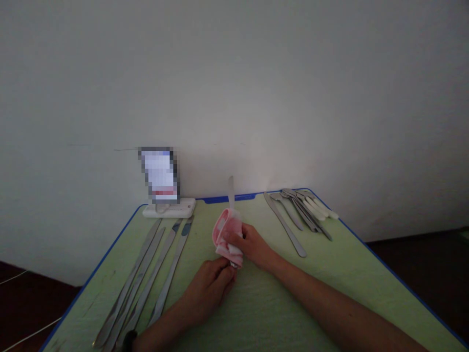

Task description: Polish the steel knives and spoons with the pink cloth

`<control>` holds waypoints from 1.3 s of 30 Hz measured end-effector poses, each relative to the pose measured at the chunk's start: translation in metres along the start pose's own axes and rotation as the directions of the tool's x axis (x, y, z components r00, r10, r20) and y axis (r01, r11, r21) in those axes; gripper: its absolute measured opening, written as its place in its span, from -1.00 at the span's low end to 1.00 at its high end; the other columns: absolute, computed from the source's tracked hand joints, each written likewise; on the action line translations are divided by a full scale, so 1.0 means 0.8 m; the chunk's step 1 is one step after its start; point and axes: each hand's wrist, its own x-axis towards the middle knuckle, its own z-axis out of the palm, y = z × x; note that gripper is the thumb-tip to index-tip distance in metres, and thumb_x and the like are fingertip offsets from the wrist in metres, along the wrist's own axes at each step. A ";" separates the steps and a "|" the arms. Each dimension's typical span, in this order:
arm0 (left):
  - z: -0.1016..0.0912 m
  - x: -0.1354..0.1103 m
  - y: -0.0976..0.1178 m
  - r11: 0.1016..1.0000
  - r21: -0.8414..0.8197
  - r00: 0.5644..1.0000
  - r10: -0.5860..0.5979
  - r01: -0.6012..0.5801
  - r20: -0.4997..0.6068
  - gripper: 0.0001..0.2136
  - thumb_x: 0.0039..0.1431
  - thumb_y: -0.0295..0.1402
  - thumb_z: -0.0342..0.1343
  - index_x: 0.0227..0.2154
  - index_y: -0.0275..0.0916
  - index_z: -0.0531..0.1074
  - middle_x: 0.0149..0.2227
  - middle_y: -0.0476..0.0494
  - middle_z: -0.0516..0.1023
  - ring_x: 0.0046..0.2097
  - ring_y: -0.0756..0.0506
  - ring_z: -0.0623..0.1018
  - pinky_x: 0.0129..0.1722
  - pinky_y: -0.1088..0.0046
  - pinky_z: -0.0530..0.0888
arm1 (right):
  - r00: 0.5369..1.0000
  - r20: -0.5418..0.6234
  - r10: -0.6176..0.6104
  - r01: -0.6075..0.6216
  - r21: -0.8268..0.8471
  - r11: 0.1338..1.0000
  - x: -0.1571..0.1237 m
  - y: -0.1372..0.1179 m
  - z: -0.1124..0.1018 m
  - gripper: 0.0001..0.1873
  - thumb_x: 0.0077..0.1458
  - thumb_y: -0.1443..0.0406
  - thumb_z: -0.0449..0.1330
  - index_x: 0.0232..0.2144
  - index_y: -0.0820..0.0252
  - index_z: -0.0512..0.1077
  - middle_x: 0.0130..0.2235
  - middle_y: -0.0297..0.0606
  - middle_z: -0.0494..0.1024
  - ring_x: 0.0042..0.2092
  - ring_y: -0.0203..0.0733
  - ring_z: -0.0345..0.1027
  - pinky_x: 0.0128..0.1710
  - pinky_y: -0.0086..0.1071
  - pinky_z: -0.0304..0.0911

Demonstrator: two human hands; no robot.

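A table knife point(231, 191) points away from me over the middle of the table, its blade tip rising above the far edge. My left hand point(213, 283) is closed on the end of its handle. Wrapped around the knife's middle is a pink and white cloth point(227, 230), which my right hand point(254, 244) pinches between thumb and fingers. The cloth hides the part of the knife inside it. Left of my left hand, several table knives point(146, 274) lie side by side, with my left forearm over some of their handle ends.
A phone point(161, 173) with a blurred screen leans on a white stand point(170, 209) at the back left. Several pieces of cutlery point(300, 210), some white-handled, lie in a pile at the back right. The green table point(293, 303) has a blue edge and meets a wall point(234, 88).
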 end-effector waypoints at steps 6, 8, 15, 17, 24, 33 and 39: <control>0.000 -0.001 0.002 1.000 0.004 1.000 0.015 -0.015 -0.009 -0.73 0.12 -0.19 -0.15 -0.62 -0.18 0.19 -0.70 0.13 0.13 -0.62 0.03 0.17 -0.58 0.50 0.12 | 1.000 -0.008 0.000 0.000 -0.002 1.000 0.000 0.000 0.001 -0.58 -0.09 -0.02 0.21 -0.48 0.26 0.39 -0.49 -0.33 0.39 -0.48 -0.35 0.14 -0.49 -0.47 0.11; 0.000 0.000 0.000 1.000 0.016 1.000 0.025 -0.025 -0.011 -0.73 0.12 -0.21 -0.15 -0.63 -0.18 0.18 -0.70 0.12 0.13 -0.61 0.03 0.17 -0.57 0.50 0.13 | 1.000 -0.016 0.002 -0.002 -0.004 1.000 0.000 -0.001 0.002 -0.59 -0.09 -0.01 0.21 -0.49 0.26 0.38 -0.50 -0.34 0.38 -0.49 -0.36 0.12 -0.49 -0.47 0.10; 0.000 0.001 -0.008 0.998 0.020 0.999 0.053 -0.053 0.005 -0.76 0.16 -0.27 -0.16 -0.60 -0.19 0.18 -0.68 0.13 0.13 -0.61 0.04 0.16 -0.59 0.51 0.11 | 0.998 -0.063 0.025 -0.022 0.045 0.999 0.000 -0.005 0.003 -0.62 -0.11 0.02 0.22 -0.50 0.26 0.38 -0.52 -0.36 0.36 -0.50 -0.37 0.10 -0.49 -0.46 0.09; -0.001 0.000 -0.007 0.998 0.028 0.998 0.058 -0.058 0.003 -0.76 0.16 -0.29 -0.16 -0.60 -0.19 0.17 -0.68 0.13 0.13 -0.61 0.04 0.16 -0.59 0.51 0.11 | 0.996 -0.079 0.032 -0.028 0.050 0.998 0.001 -0.005 0.003 -0.61 -0.11 0.02 0.23 -0.51 0.26 0.38 -0.52 -0.36 0.36 -0.50 -0.37 0.09 -0.49 -0.45 0.08; -0.001 0.000 -0.006 0.998 0.022 0.998 0.053 -0.053 0.019 -0.76 0.14 -0.28 -0.16 -0.61 -0.19 0.17 -0.68 0.13 0.14 -0.62 0.04 0.17 -0.60 0.53 0.12 | 0.992 -0.113 0.053 -0.045 0.068 0.997 0.001 -0.006 0.004 -0.61 -0.13 0.01 0.23 -0.54 0.25 0.37 -0.53 -0.36 0.38 -0.50 -0.36 0.10 -0.49 -0.46 0.08; -0.002 -0.001 -0.008 0.998 -0.009 0.997 0.066 -0.066 0.033 -0.79 0.10 -0.32 -0.17 -0.61 -0.20 0.19 -0.68 0.12 0.15 -0.61 0.04 0.16 -0.61 0.53 0.12 | 0.992 -0.108 0.061 -0.048 0.113 0.992 0.002 -0.002 0.003 -0.62 -0.13 0.02 0.23 -0.53 0.25 0.38 -0.53 -0.37 0.35 -0.50 -0.36 0.09 -0.48 -0.45 0.06; -0.002 -0.004 -0.003 0.998 -0.009 0.997 0.070 -0.070 0.029 -0.78 0.11 -0.32 -0.19 -0.61 -0.19 0.18 -0.67 0.11 0.17 -0.59 0.03 0.18 -0.58 0.53 0.15 | 0.990 -0.134 0.052 -0.037 0.114 0.993 0.002 -0.003 0.004 -0.63 -0.10 0.03 0.22 -0.55 0.25 0.37 -0.53 -0.37 0.34 -0.50 -0.36 0.08 -0.48 -0.45 0.05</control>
